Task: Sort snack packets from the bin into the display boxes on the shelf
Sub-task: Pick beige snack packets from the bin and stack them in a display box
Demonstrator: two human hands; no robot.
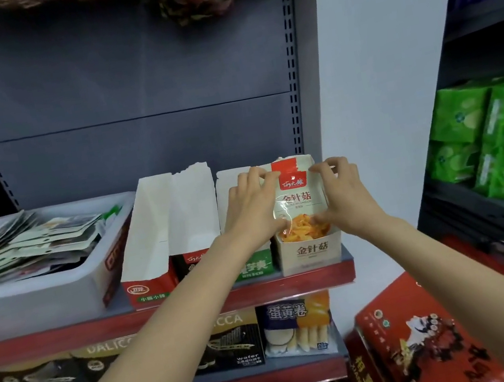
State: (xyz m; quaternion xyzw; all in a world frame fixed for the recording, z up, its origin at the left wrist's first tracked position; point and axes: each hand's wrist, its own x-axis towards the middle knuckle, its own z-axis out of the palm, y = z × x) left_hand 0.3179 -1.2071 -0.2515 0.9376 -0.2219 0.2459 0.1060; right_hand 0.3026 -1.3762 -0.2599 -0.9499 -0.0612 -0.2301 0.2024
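Both my hands are on one snack packet. Left hand grips its left edge, fingers curled over the top left corner, thumb low near the orange food print. Right hand mirrors it on the right edge, fingers curled at the top right corner, thumb pressing the lower right. The packet is white with a red top band, standing upright between my palms, its lower part sunk inside the rightmost display box. That box is cream, printed with the same characters as the packet.

Just left of my left hand is a green-fronted display box, partly hidden by my left forearm. Further left, a dark box with red print, then a red-and-white box with tall white side flaps. Well left of both hands sits the grey bin, heaped with mixed packets, mostly pale and dark ones lying flat.

All of it rests on a shelf with a red front edge, below my wrists. Under my forearms, a lower shelf holds dark wafer boxes and an egg roll pack. Below my right forearm, a red gift box. Far right of my right hand, green packs stacked on another rack.
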